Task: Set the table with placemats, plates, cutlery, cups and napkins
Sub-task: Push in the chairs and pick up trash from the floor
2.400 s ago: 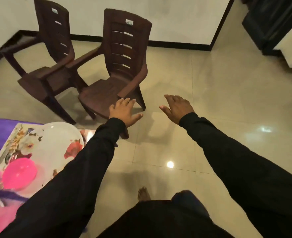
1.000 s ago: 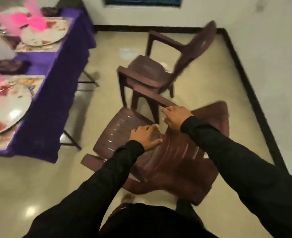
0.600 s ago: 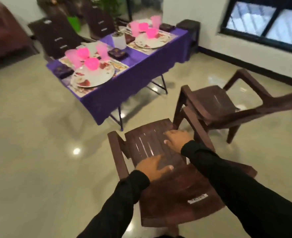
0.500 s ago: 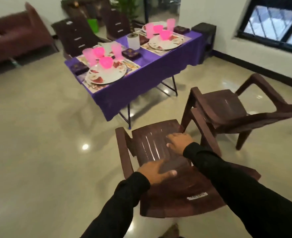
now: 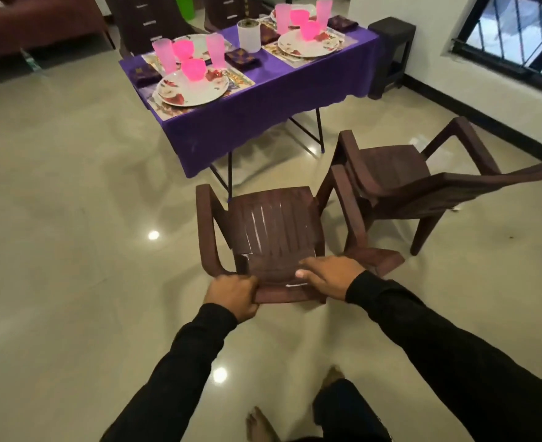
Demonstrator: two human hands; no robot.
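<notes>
Step in hand, by the look of it: bringing the near brown plastic chair (image 5: 272, 237) to the counter (image 5: 263, 100). Left hand (image 5: 233, 295) is curled round the top edge of the chair back at its left corner, fingers wrapped over the rim. Right hand (image 5: 330, 275) lies on the back's top edge w/ fingers fairly flat and thumb out; whether the fingertips hook the rim, can't tell.

To do it well: get the right hand curled over the rim like the left, so both grip evenly and the chair doesn't swing. Its right armrest sits just beside, maybe touching, the second brown chair (image 5: 400, 183), so ease it left first, then fwd. Stop short of the purple tablecloth (image 5: 247, 122) hanging off the counter's near edge and mind the thin black legs (image 5: 319, 129) under it; a bump could topple the cups. Glossy tiled floor (image 5: 55, 250) prob. lets it slide, but bare feet are close behind.

Task items are already on the counter, well ahead of the chair. Near setting: floral plate (image 5: 193, 89) on a patterned placemat (image 5: 241, 78) w/ a pink bowl (image 5: 193, 69) on it, pink tumblers (image 5: 215, 55) behind, dark folded napkin (image 5: 143, 74) at left. Far setting: another floral plate (image 5: 304, 46) carrying a pink bowl. White cylindrical holder (image 5: 248, 36) mid-counter; contents too small to tell. Bowls and tumblers: contents not visible. No cutlery made out.
</notes>
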